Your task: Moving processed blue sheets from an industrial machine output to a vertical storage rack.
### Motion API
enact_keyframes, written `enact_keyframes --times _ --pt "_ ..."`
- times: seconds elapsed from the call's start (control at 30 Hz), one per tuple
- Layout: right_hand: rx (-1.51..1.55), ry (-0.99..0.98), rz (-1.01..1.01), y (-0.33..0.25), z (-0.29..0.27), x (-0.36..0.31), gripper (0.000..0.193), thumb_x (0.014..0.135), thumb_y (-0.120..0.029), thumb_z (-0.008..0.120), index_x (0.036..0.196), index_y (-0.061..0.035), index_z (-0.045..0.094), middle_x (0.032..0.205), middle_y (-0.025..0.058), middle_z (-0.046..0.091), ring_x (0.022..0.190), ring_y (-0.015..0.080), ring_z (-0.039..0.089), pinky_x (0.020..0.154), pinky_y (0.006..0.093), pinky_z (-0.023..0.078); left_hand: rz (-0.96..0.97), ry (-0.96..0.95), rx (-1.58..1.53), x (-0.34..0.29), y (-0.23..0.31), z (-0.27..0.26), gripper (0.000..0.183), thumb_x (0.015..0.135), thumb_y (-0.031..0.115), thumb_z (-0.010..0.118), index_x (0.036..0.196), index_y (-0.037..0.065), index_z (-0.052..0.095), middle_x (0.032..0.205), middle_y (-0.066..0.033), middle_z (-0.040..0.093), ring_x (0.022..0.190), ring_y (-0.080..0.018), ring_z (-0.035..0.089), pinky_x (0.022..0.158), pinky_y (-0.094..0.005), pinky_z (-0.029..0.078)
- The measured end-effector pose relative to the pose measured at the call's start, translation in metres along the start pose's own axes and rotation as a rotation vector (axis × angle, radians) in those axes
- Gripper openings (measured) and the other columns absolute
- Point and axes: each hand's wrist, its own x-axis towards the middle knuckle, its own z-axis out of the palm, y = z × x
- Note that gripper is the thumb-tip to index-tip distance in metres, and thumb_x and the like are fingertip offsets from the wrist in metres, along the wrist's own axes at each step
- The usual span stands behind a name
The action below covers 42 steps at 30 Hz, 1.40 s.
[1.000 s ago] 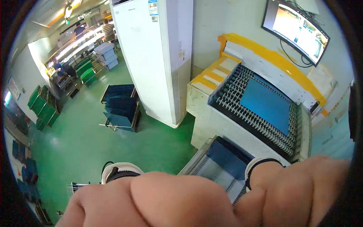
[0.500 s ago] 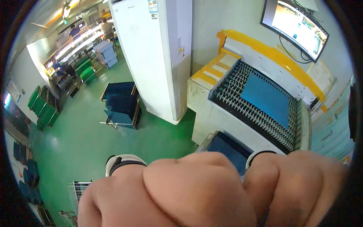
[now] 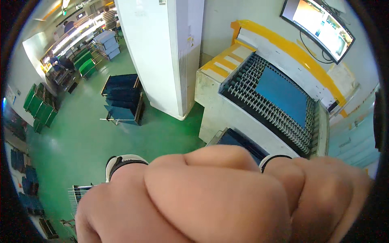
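Bare skin [image 3: 219, 206] very close up fills the lower part of the view, in large rounded folds with deep creases. A second mass of skin [image 3: 324, 190] bulges at the lower right. I cannot make out single fingers, so neither my left hand nor my right hand can be told for sure, and nothing held shows. Past the skin's upper edge, a white thing with a black band [image 3: 121, 163] peeks out on the left. A similar white thing with a black band [image 3: 276, 159] shows on the right. The skin hides most of both.
At right, a blue sheet [image 3: 281, 95] lies on a roller machine [image 3: 239, 79] edged with yellow tape, below a monitor [image 3: 318, 28]. A tall white cabinet unit [image 3: 152, 56] stands left of it. Racks of dark panels [image 3: 121, 97] and green racks [image 3: 40, 107] stand on the green floor [image 3: 77, 158].
The view has shifted slightly, so the room's things sit higher and farther left. The skin reaches higher in the middle. The blue sheet stays on the rollers.
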Motion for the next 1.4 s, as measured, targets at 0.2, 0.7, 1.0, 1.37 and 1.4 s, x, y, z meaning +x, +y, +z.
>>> enact_keyframes --times 0.2,0.7,1.0,1.37,1.4 --pt "0.017 -0.010 0.003 0.007 0.003 0.003 0.008 0.084 -0.012 0.052 0.076 -0.0071 0.052 0.073 0.0068 0.050 0.067 0.0152 0.048 0.062 0.0299 0.038 0.015 0.006 0.013 -0.001 0.006 0.000 0.013 0.084 0.017 0.058 0.084 0.004 0.059 0.076 -0.0084 0.060 0.072 -0.0213 0.056 0.061 -0.0302 0.046" --pt "-0.053 0.025 0.046 -0.001 -0.003 -0.002 0.010 0.083 -0.011 0.052 0.074 -0.0090 0.050 0.070 0.0052 0.047 0.063 0.0146 0.046 0.059 0.0291 0.036 0.039 -0.025 -0.068 0.004 -0.012 0.004 0.014 0.085 0.019 0.057 0.086 0.005 0.059 0.077 -0.0078 0.059 0.074 -0.0213 0.056 0.062 -0.0307 0.046" --pt "-0.035 0.007 0.036 -0.001 0.004 0.005 0.011 0.083 -0.011 0.052 0.073 -0.0102 0.048 0.068 0.0043 0.046 0.061 0.0142 0.045 0.057 0.0286 0.035 0.021 0.001 -0.025 -0.001 -0.002 0.002 0.015 0.085 0.020 0.056 0.087 0.005 0.059 0.077 -0.0074 0.059 0.075 -0.0212 0.056 0.063 -0.0310 0.046" --pt "-0.091 0.021 0.059 -0.006 -0.002 -0.002 0.013 0.083 -0.010 0.052 0.071 -0.0116 0.047 0.066 0.0032 0.044 0.059 0.0138 0.043 0.055 0.0280 0.034 0.015 -0.023 -0.041 -0.001 -0.010 -0.001 0.016 0.085 0.021 0.056 0.089 0.006 0.059 0.077 -0.0070 0.059 0.076 -0.0212 0.055 0.064 -0.0313 0.045" --pt "-0.079 0.024 0.057 -0.004 -0.001 -0.001 0.013 0.083 -0.010 0.052 0.071 -0.0117 0.047 0.066 0.0031 0.043 0.059 0.0137 0.043 0.054 0.0279 0.034 0.009 -0.021 -0.035 -0.001 -0.008 -0.001 0.016 0.086 0.021 0.056 0.089 0.006 0.059 0.078 -0.0069 0.059 0.076 -0.0212 0.055 0.064 -0.0313 0.045"
